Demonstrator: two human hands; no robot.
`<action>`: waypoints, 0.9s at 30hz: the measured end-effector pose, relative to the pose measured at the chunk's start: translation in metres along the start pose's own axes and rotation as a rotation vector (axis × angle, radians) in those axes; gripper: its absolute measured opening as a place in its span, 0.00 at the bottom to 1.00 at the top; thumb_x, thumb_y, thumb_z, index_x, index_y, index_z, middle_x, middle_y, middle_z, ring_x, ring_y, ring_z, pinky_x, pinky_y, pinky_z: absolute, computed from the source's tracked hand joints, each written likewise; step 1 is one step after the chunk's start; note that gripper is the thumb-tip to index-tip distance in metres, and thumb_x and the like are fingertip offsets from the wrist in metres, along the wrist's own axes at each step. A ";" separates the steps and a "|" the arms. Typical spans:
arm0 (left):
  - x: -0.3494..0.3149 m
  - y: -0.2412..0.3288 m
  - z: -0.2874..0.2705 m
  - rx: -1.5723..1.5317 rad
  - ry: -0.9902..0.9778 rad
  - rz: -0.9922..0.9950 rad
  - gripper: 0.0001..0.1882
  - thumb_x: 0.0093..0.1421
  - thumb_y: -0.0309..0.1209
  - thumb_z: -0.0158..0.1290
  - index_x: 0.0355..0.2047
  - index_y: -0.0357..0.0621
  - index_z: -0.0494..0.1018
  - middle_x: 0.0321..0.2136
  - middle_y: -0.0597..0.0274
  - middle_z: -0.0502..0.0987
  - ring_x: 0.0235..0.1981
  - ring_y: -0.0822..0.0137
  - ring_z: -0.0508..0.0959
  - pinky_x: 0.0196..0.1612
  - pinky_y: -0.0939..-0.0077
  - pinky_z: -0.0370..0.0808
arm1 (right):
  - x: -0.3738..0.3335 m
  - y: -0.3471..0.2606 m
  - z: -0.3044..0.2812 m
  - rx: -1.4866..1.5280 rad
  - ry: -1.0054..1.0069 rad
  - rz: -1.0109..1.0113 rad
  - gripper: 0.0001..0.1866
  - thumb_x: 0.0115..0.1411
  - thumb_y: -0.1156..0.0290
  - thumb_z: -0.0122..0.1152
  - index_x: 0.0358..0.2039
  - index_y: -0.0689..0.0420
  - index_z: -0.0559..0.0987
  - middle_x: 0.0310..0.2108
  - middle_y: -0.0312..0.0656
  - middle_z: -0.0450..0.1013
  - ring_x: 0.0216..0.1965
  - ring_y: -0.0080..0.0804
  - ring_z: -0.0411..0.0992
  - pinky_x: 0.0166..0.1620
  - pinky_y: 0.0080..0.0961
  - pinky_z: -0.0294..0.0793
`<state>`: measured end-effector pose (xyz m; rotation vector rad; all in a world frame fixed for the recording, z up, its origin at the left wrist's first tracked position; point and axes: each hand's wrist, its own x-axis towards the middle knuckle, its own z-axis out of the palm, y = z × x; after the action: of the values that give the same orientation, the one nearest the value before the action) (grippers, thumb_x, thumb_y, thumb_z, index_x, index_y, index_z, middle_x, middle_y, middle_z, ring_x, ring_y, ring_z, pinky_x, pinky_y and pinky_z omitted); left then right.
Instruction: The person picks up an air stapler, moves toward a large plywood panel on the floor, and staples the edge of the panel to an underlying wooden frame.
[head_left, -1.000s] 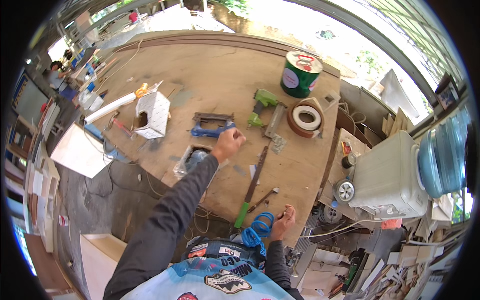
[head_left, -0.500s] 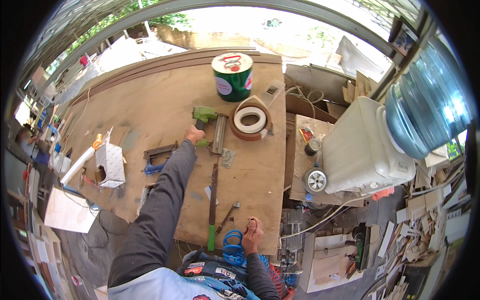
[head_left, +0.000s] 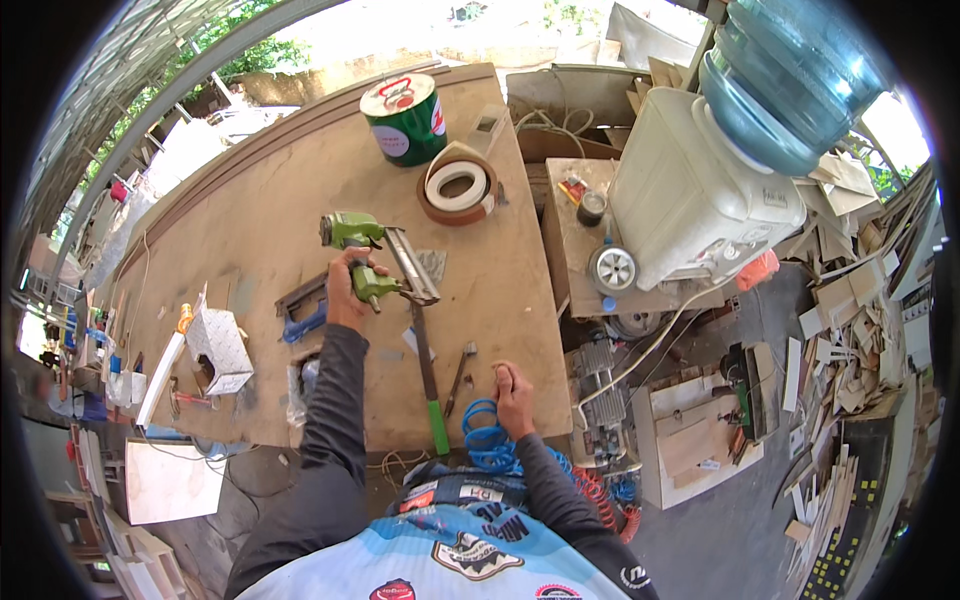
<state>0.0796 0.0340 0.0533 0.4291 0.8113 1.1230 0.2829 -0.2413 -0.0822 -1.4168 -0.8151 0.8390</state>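
Observation:
My left hand (head_left: 347, 290) is wrapped round the handle of a green nail gun (head_left: 352, 232), lifted above the wooden worktable. Its long metal magazine (head_left: 412, 266) points to the right. My right hand (head_left: 514, 400) is closed at the table's near edge, against a blue coiled air hose (head_left: 488, 436); the hose end in its fingers is mostly hidden. Between the hands lie a long dark bar with a green handle (head_left: 438, 425) and a small thin tool (head_left: 459, 380). A second, blue-handled gun (head_left: 304, 322) rests left of my left hand.
Farther back on the worktable (head_left: 270, 190) stand a green pail (head_left: 405, 120) and rolls of edging tape (head_left: 457, 187). A white box (head_left: 220, 350) sits at the left. To the right are a water dispenser (head_left: 700, 190), a compressor (head_left: 600, 390) and wood scraps (head_left: 850, 320).
My left hand has raised the nail gun off the tabletop and drawn it nearer, turning its magazine. My right hand has moved slightly forward over the table edge. The view has shifted.

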 end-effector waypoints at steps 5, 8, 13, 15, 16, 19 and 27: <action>-0.084 -0.030 -0.025 -0.186 -0.161 -0.063 0.12 0.65 0.36 0.56 0.37 0.40 0.71 0.19 0.62 0.72 0.19 0.65 0.76 0.31 0.63 0.78 | -0.019 -0.031 -0.009 0.147 -0.001 0.135 0.16 0.73 0.60 0.53 0.42 0.61 0.79 0.18 0.29 0.63 0.19 0.15 0.59 0.22 0.20 0.60; -0.143 -0.043 -0.011 -0.121 -0.063 -0.080 0.09 0.65 0.35 0.55 0.35 0.42 0.71 0.19 0.62 0.72 0.18 0.66 0.75 0.31 0.64 0.76 | -0.070 -0.082 -0.016 -0.155 -0.041 -0.015 0.14 0.71 0.62 0.54 0.43 0.62 0.78 0.18 0.32 0.63 0.19 0.18 0.60 0.23 0.23 0.61; -0.201 -0.070 -0.001 -0.009 -0.158 -0.111 0.06 0.62 0.30 0.55 0.30 0.43 0.71 0.20 0.63 0.72 0.19 0.65 0.75 0.31 0.63 0.74 | -0.152 -0.132 0.004 -0.331 -0.200 -0.042 0.10 0.67 0.69 0.57 0.41 0.63 0.74 0.20 0.49 0.72 0.20 0.38 0.73 0.26 0.34 0.70; -0.219 -0.078 0.000 -0.041 -0.216 -0.178 0.07 0.62 0.30 0.55 0.28 0.43 0.71 0.20 0.62 0.71 0.19 0.65 0.75 0.31 0.63 0.74 | -0.170 -0.145 0.018 -0.329 -0.209 -0.081 0.10 0.65 0.72 0.60 0.41 0.64 0.72 0.20 0.51 0.72 0.20 0.42 0.74 0.25 0.35 0.70; -0.226 -0.085 -0.001 0.013 -0.264 -0.163 0.07 0.62 0.30 0.54 0.29 0.43 0.71 0.20 0.63 0.71 0.19 0.65 0.74 0.32 0.63 0.73 | -0.178 -0.150 0.022 -0.321 -0.209 -0.073 0.10 0.64 0.73 0.60 0.41 0.65 0.72 0.20 0.51 0.72 0.20 0.42 0.74 0.25 0.34 0.70; -0.260 -0.096 0.006 0.119 -0.293 -0.131 0.07 0.62 0.31 0.54 0.29 0.44 0.70 0.20 0.64 0.70 0.20 0.66 0.74 0.32 0.63 0.73 | -0.206 -0.154 0.032 -0.348 -0.147 -0.106 0.11 0.63 0.75 0.61 0.41 0.65 0.71 0.20 0.50 0.72 0.18 0.42 0.73 0.23 0.34 0.68; -0.337 -0.115 0.005 0.234 -0.446 -0.063 0.22 0.59 0.19 0.51 0.52 0.40 0.58 0.22 0.61 0.69 0.18 0.67 0.74 0.24 0.68 0.77 | -0.272 -0.149 0.034 -0.251 -0.004 0.103 0.08 0.60 0.74 0.63 0.34 0.64 0.73 0.16 0.43 0.68 0.16 0.28 0.65 0.21 0.28 0.62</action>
<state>0.0886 -0.3192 0.0980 0.8114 0.5566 0.8311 0.1215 -0.4602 0.0716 -1.6903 -0.8790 0.8397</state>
